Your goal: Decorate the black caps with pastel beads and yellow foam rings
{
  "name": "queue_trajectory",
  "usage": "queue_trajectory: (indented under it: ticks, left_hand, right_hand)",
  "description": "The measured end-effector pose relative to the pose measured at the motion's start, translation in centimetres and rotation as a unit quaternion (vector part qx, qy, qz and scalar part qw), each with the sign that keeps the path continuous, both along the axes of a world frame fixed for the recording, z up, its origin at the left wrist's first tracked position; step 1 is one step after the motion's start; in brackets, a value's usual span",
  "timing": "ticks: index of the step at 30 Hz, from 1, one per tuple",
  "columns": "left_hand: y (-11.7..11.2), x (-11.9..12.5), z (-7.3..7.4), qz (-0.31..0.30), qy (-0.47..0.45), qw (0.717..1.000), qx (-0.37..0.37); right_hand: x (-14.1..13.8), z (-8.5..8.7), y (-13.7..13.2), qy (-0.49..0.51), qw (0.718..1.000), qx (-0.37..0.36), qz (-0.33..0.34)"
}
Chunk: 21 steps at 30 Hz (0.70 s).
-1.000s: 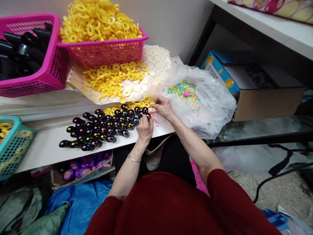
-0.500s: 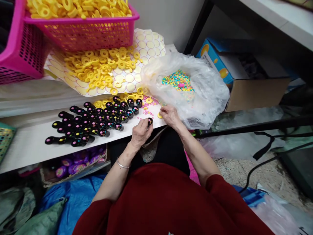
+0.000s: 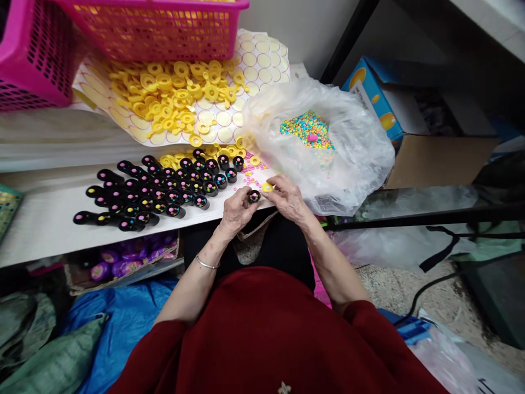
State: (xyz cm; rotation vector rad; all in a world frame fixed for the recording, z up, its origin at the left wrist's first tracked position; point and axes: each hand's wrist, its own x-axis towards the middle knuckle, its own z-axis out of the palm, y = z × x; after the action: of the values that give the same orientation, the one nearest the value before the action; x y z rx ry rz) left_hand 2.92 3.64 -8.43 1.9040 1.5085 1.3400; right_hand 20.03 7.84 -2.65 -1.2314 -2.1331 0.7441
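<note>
My left hand is closed around a small black cup with coloured beads in its open top. Close beside it, my right hand pinches a yellow ring between thumb and fingertips, just right of the cup and apart from it. To the left, many black cups with beads in them stand in slanting rows on the white tabletop. Small pink beads lie scattered behind my hands. More yellow rings lie along the back of the cups.
A clear plastic bag of multicoloured beads sits at right. Yellow rings are heaped on a sticker sheet beneath a pink basket. An open cardboard box stands farther right. Purple items fill a box below the table.
My right hand has lifted the yellow ring off the tabletop and brought it closer to the black cup. The left hand keeps hold of the cup. The view has tilted slightly downward.
</note>
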Motion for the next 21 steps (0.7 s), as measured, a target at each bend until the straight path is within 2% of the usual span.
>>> queue_trajectory:
  ticks: [2, 6, 10, 14, 18, 21]
  left_hand:
    - [0.0, 0.0, -0.2, 0.008, -0.008, 1.0, -0.014]
    - [-0.1, 0.2, -0.3, 0.033, -0.019, 0.998, -0.047]
    - [-0.1, 0.4, -0.4, 0.032, -0.041, 0.997, -0.056]
    - [-0.1, 0.5, -0.3, 0.035, -0.051, 0.996, -0.071]
    - [-0.1, 0.2, 0.5, 0.019, -0.079, 0.993, -0.091]
    - [0.0, -0.3, 1.5, -0.015, -0.145, 0.98, -0.134]
  right_hand:
    - [-0.4, 0.5, -0.4, 0.03, 0.998, 0.01, 0.048]
    - [-1.4, 1.6, -0.9, -0.027, 0.995, 0.022, 0.09]
    - [-2.2, 2.0, -1.1, -0.098, 0.99, 0.032, 0.092]
    - [-2.5, 2.1, -1.2, -0.128, 0.987, 0.033, 0.088]
    - [-2.6, 2.1, -1.2, -0.121, 0.988, 0.02, 0.093]
    - [-2.8, 2.2, -1.2, -0.118, 0.989, 0.013, 0.089]
